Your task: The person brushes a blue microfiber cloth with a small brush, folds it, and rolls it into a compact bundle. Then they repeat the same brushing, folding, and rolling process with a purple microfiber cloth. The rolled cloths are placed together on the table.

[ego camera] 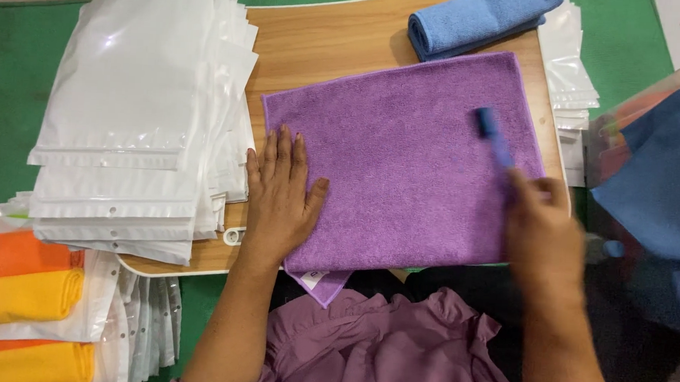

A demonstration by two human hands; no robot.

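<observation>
Purple cloth (411, 164) lies spread on my worktop (324, 43). My left hand (281, 196) presses flat, fingers apart, on its left edge; my right hand (540, 225) grips a blurred blue brush (494, 141) over it.

Upper left of the frame: tall stack of flat white plastic pouches (139, 103), glossy, rectangular, fanned at the edges, resting on the wooden board. Lower left: filled clear-and-white pouches (24, 291) holding folded orange and yellow cloths, overlapping loose empty pouches with punched holes. Upper right: smaller pile of white pouches (567, 67), partly tucked under a blue cloth. Bottom centre: small white sewn-in label (314, 278) at the purple cloth's lower corner, print too small to tell.
</observation>
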